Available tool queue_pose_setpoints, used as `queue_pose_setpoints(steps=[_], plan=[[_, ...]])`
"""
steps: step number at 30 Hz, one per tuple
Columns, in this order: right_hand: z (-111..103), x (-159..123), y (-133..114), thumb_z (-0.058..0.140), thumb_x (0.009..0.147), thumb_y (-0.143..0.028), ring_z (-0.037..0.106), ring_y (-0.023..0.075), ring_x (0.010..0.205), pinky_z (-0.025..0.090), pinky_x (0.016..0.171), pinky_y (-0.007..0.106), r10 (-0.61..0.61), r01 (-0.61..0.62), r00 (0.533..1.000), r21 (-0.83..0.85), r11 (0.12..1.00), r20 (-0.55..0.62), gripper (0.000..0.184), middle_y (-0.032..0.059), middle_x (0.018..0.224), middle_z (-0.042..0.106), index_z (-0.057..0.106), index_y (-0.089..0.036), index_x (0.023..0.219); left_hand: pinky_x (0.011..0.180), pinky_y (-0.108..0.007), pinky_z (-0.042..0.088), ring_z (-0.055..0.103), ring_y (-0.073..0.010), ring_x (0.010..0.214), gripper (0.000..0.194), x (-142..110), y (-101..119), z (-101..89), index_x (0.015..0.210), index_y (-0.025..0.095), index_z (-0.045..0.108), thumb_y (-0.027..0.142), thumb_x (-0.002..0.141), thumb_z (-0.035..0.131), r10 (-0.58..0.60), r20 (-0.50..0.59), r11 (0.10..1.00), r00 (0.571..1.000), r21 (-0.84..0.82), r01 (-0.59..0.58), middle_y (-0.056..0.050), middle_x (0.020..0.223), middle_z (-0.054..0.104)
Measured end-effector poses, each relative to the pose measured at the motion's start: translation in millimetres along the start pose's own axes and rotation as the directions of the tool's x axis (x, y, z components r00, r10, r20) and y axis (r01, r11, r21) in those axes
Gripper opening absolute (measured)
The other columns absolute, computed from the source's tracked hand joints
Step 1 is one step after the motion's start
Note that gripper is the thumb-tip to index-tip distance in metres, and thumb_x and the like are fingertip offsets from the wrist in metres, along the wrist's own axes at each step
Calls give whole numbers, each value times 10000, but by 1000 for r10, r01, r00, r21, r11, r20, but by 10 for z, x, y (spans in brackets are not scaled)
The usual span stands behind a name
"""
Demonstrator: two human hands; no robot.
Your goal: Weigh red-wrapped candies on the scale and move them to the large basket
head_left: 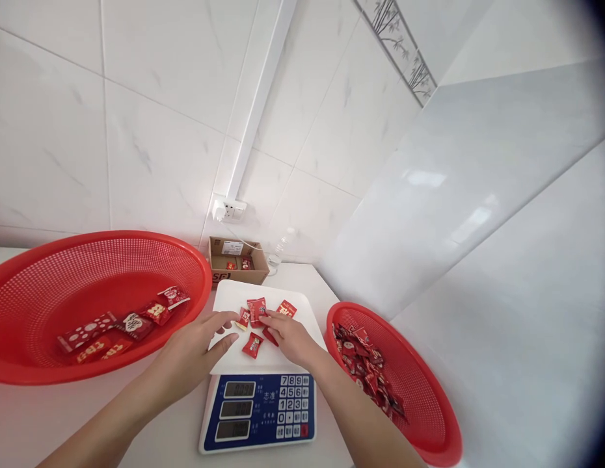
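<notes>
Several red wrapped packets lie on the white pan (297, 361) of a digital scale (259, 416). At the pan's left edge is my left hand (198, 348), thumb and forefinger apart, nothing between them; its fingertips point at a small red-and-cream packet (243, 318). My right hand (287, 335) reaches over the pan from the right, fingers stretched out and bent downward. Its fingertips are at a larger red packet (256, 311), and it partly covers another dark red packet (270, 335). A red packet (252, 345) lies between the hands, and a red packet (286, 308) lies behind the right one.
A big red basket (112, 237) with several packets stands left; another red basket (432, 390) holds a heap of them at right. Behind the scale are a cardboard box (240, 275) with packets and a clear bottle (278, 250). A socket (230, 209) with a plugged-in cable is on the tiled wall.
</notes>
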State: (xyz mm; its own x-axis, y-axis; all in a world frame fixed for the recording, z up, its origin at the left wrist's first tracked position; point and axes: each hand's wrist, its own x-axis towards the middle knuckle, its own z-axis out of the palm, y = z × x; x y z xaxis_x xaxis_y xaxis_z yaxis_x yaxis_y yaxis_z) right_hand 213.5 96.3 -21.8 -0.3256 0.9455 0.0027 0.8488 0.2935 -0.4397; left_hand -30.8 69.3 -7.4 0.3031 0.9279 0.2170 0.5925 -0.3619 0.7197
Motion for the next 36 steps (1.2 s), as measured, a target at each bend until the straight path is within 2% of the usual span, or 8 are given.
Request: queue_pose_setpoints(steps=[4, 7, 14, 18, 22, 25, 31, 36], plan=[[-26, -94, 44, 374, 900, -165, 417, 237, 1309, 310, 1074, 419, -42, 41, 998, 25, 999, 42, 445, 45, 1416, 475, 567, -275, 1286, 763, -341, 534, 666, -241, 913, 428, 7, -1, -15, 1153, 280, 619, 522, 859, 423, -19, 14, 1000, 1000, -12, 20, -65, 1031, 704], [-78, -191, 114, 359, 908, -187, 495, 226, 1226, 356, 1035, 396, -31, 29, 999, 53, 998, 42, 432, 77, 1341, 544, 557, -244, 1287, 790, -344, 531, 656, -245, 965, 438, 11, 0, -22, 1172, 284, 604, 528, 863, 414, -30, 31, 999, 999, -24, 30, -61, 1063, 700], [-173, -250, 122, 382, 897, -201, 581, 210, 1016, 442, 894, 368, 37, -33, 998, 70, 997, -53, 269, 62, 1071, 648, 619, -234, 1019, 788, -345, 530, 664, -244, 946, 449, 6, 10, -22, 1182, 267, 596, 521, 869, 399, -39, 52, 999, 998, 1, 39, -72, 1076, 699], [-147, -159, -4, 387, 910, -258, 576, 201, 1045, 433, 930, 395, 88, -56, 979, 170, 984, -186, 249, 66, 1108, 636, 576, -231, 1071, 769, -326, 534, 669, -234, 928, 438, 6, 8, -16, 1153, 275, 615, 523, 865, 397, -19, 36, 1000, 999, 6, 19, -58, 1050, 708], [-108, -97, -48, 543, 838, -299, 524, 207, 1194, 408, 1004, 410, 115, -57, 983, 363, 930, -140, 384, 74, 1290, 568, 518, -245, 1218, 786, -325, 530, 667, -228, 939, 447, 13, -11, -6, 1170, 291, 600, 543, 867, 388, -17, 49, 1000, 999, 6, 16, -44, 1050, 708], [-152, -116, 59, 521, 860, -366, 473, 198, 1265, 404, 1020, 394, 127, -47, 982, 466, 883, -141, 441, 78, 1341, 539, 483, -255, 1284, 787, -325, 529, 663, -229, 953, 442, 16, -38, 4, 1177, 293, 594, 537, 872, 388, -19, 46, 1000, 999, 21, 18, -46, 1062, 706], [-534, -473, 687, 487, 863, -325, 450, 216, 1279, 341, 1066, 371, 434, -356, 852, 287, 890, -291, 382, 82, 1350, 528, 540, -223, 1227, 765, -317, 532, 667, -228, 929, 480, 46, -84, 32, 1174, 282, 602, 567, 849, 394, -15, 41, 1000, 999, 15, 14, -51, 1044, 710], [-803, -1134, 1313, 724, 666, -308, 552, 336, 1138, 407, 965, 479, 724, -688, 671, 228, 689, -159, 512, 146, 1213, 615, 598, -194, 1150, 755, -340, 532, 680, -233, 829, 538, 98, -131, 76, 1177, 282, 597, 615, 807, 392, -54, 56, 998, 997, 37, 52, -56, 1043, 709]])
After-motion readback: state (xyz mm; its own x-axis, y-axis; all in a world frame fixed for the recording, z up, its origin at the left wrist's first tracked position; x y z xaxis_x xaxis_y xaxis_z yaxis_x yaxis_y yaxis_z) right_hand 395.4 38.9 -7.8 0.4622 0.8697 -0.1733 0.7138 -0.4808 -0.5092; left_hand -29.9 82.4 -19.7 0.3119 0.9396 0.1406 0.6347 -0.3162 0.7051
